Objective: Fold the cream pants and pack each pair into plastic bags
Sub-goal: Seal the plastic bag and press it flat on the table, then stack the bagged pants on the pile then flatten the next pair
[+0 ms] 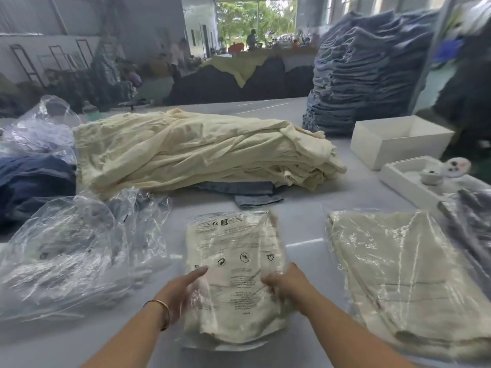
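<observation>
Now both hands work on one folded pair of cream pants (233, 264) that sits inside a printed plastic bag (231, 224) on the worktop (303, 235), just in front of the person. The left hand (180, 290) lies at the bag's left edge with fingers (198, 272) mostly straight, pressing on the plastic. The right hand (284, 281) is at the right side with its fingers curled down on the bag and the fabric; it looks like a grip, though motion blur hides the fingertips. At the near end the cloth seems to reach the bag's mouth, so I judge the pair is not fully seated yet.

To the right lies a finished bagged pair (398, 274), near but apart. Behind is the big pile of loose cream pants (199, 152), and to the left a heap of empty bags (74, 251).

What can go wrong: the plastic is slippery on the smooth worktop, so a push may move the whole bag instead of the cloth. The fold may also bunch at the opening, and thin film can tear if it is pulled hard at one corner.
</observation>
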The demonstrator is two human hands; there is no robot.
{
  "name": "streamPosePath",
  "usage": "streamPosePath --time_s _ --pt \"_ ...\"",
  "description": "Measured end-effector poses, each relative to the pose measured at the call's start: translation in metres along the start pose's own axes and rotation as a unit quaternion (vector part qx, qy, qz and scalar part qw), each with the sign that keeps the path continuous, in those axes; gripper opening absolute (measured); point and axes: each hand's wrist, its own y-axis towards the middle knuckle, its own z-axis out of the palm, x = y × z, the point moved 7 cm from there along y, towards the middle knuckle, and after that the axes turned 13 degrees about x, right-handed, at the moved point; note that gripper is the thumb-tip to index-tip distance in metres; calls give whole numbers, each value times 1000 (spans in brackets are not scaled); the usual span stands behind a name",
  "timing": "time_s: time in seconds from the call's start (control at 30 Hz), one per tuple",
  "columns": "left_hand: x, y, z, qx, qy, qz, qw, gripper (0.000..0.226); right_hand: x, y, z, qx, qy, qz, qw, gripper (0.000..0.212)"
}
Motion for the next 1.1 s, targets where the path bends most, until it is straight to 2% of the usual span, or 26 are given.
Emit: streamPosePath --time_s 0.07,0.17,0.2,0.27,0.33,0.4,0.5,0.6,0.7,0.77,0.9,0.97,1.03,1.1 --pt "-15 3 24 50 24 -12 998 47 12 -7 -8 4 -26 -33 999 36" --pt "-48 6 67 63 58 25 996 20 36 -34 -50 -42 -73 -89 992 30" --pt "-60 7 86 76 57 47 994 17 43 -46 -72 -78 -98 -107 986 28" --pt "-85 11 134 147 41 103 983 32 58 -78 -120 -156 -144 -157 964 27" --pt "-107 18 182 202 34 162 965 53 67 -114 -168 -218 -164 -204 940 34" --pt "-121 26 231 248 19 200 948 59 71 -150 -214 -296 -202 -225 906 55" --pt "-123 42 301 295 6 201 934 53 54 -185 -276 -416 -212 -182 865 78" --pt "-95 67 342 258 59 151 952 29 22 -194 -311 -480 -228 -101 841 78" --pt "-42 88 340 165 162 40 972 17 -13 -170 -314 -443 -321 20 837 78" --pt "-15 92 328 137 219 6 966 26 -27 -142 -298 -377 -364 30 851 78" --pt "-10 85 303 104 246 6 964 19 -33 -83 -245 -224 -459 -18 860 69" --pt "-22 79 287 94 264 15 960 14 -36 -60 -225 -165 -496 4 852 64" --pt "-36 70 262 80 268 20 960 9 -31 -47 -219 -155 -514 49 842 55" --pt "-49 61 229 58 260 29 963 8 -12 -40 -216 -183 -521 69 831 44"
